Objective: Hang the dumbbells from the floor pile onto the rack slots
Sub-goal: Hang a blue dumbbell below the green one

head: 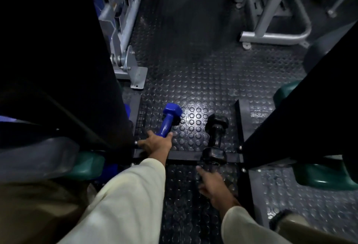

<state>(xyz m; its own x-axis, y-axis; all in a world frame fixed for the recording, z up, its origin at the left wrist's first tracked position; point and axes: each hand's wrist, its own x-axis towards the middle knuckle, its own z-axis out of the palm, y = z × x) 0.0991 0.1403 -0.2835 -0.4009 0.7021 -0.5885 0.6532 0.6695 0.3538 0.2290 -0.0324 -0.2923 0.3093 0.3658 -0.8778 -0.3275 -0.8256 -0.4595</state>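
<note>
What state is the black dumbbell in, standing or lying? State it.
Lying. The black dumbbell lies lengthwise, its near head over the rack's base bar, far head on the studded floor. The right hand reaches toward it.

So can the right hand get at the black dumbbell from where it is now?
Probably yes. The right hand sits just short of the black dumbbell, its fingers at or near the closer head, nothing between them. Whether it already grips is too dark to tell. The left hand is busy holding the blue dumbbell.
</note>
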